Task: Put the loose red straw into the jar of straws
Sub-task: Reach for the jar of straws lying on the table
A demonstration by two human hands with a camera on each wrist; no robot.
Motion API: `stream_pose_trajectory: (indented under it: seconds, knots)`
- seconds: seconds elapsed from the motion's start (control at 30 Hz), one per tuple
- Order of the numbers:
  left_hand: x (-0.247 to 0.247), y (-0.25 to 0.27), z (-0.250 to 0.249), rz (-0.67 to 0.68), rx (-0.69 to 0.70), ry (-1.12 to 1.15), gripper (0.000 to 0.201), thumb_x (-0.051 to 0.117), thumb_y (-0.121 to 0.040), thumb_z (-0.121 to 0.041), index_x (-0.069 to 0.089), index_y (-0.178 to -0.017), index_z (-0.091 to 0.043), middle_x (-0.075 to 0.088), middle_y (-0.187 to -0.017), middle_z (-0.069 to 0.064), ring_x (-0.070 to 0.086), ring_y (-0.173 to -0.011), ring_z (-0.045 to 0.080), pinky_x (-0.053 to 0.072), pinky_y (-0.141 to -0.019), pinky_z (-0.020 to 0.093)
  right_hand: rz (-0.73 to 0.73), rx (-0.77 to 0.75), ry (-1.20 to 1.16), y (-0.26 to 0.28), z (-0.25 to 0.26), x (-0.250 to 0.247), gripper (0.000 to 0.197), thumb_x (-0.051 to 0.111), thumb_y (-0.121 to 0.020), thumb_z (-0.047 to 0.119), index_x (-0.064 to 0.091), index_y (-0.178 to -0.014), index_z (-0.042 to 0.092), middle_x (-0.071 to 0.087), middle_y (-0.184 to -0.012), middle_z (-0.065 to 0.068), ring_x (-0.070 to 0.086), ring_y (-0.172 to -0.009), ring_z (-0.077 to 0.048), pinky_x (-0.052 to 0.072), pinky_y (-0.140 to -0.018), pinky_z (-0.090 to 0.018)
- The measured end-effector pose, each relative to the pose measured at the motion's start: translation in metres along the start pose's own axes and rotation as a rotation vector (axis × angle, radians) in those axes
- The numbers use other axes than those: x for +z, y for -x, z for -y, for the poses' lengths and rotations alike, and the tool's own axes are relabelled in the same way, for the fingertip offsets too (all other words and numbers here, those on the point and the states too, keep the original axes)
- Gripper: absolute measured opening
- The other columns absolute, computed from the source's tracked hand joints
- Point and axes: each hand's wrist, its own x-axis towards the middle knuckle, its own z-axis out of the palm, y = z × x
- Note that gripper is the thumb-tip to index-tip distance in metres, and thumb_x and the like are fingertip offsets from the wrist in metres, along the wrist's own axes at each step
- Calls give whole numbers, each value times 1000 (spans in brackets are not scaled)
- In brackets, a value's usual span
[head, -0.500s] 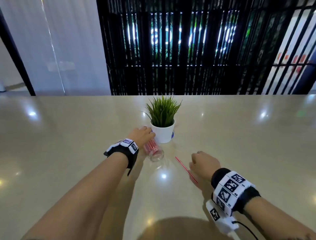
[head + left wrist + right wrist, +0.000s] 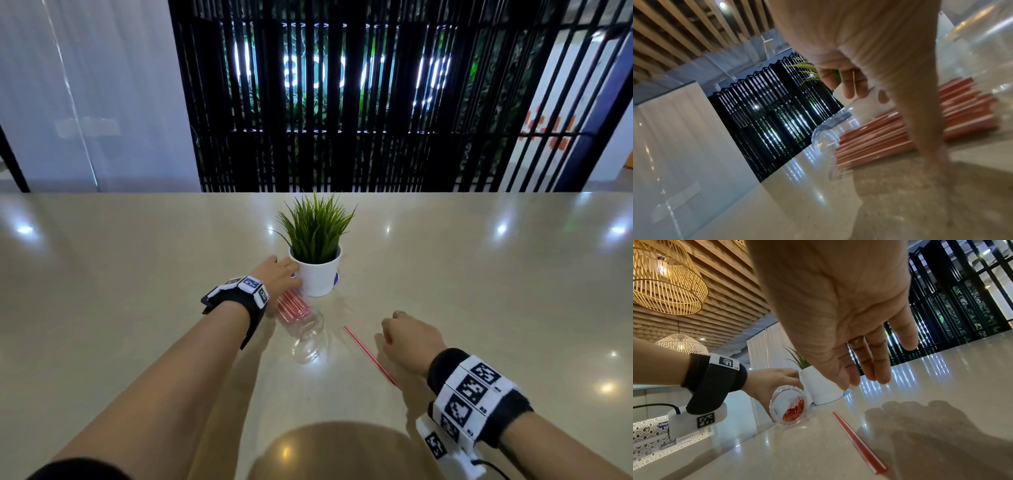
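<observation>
Here my left hand [image 2: 279, 274] grips the jar of straws [image 2: 298, 317], tipped with its mouth toward me so a straw can slide in, while my right hand [image 2: 411, 342], fingers relaxed and holding nothing, hovers beside the loose red straw [image 2: 368, 353] lying on the counter [image 2: 479, 291].

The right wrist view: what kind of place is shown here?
Probably a cafe or restaurant: woven basket lamps hang from a slatted wooden ceiling, and a jar of straws lies by a potted plant on a glossy counter.
</observation>
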Motion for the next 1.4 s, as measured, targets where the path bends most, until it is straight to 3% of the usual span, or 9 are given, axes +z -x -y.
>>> stream_pose_trajectory:
  seconds: [0.2,0.33,0.5,0.73,0.87,0.97,1.1,1.2,1.4]
  knots:
    - [15,12,-19,-71,-181,444,70,74,-44,-41,43,-102,-17,61,-98,5,58,-82,26,51,-71,36,-21,-16,-24,-10,1,7,42,35,-96,22,21,-57,23,40,-90,-2,43,-76,-22,36,-70,-27]
    - [13,21,-23,-214,-298,596,65,70,-38,-49,39,-89,-24,54,-80,-4,54,-67,24,49,-62,31,-24,1,-27,-15,-2,11,27,35,-95,21,37,-68,17,45,-89,-2,46,-77,-22,38,-69,-27]
    - [-8,28,-19,-391,-359,736,71,66,-47,-53,44,-102,-14,55,-89,3,49,-72,21,40,-63,30,136,14,-99,-21,-1,12,19,46,-88,31,51,-94,14,54,-94,-3,51,-83,-21,42,-73,-30]
    - [-24,40,-40,-714,-566,1031,64,73,-55,-44,46,-104,-14,51,-93,3,52,-78,21,40,-66,29,203,4,-106,-25,10,10,16,57,-86,27,47,-86,13,53,-91,-3,51,-80,-21,35,-54,-22]
    - [-32,43,-46,-821,-619,1095,70,74,-58,-49,44,-109,-12,52,-98,3,52,-85,21,44,-72,33,235,10,-84,-23,15,10,16,55,-88,14,59,-100,3,58,-94,-11,52,-80,-22,41,-68,-27]
    - [-38,47,-46,-856,-668,1263,78,74,-59,-53,41,-115,-9,53,-99,3,55,-89,22,48,-79,34,231,18,-24,-22,18,12,26,54,-86,9,59,-110,1,54,-90,-8,57,-82,-24,44,-69,-26]
    - [-41,51,-50,-853,-667,1393,75,73,-61,-53,41,-112,-9,55,-100,7,56,-91,24,46,-78,32,218,24,0,-23,20,16,18,52,-86,9,60,-102,3,55,-81,-5,56,-79,-24,47,-72,-28]
    - [-38,53,-54,-851,-671,1403,72,72,-59,-58,42,-106,-12,57,-97,8,57,-89,25,48,-78,35,204,31,-12,-23,19,17,23,53,-86,6,60,-108,2,59,-87,-8,63,-88,-26,49,-74,-28]
    - [-40,58,-58,-845,-679,1375,75,72,-57,-60,42,-107,-12,57,-96,6,57,-88,24,51,-81,39,240,36,-29,-24,21,13,18,54,-85,3,59,-102,4,42,-66,-1,62,-94,-27,43,-70,-26]
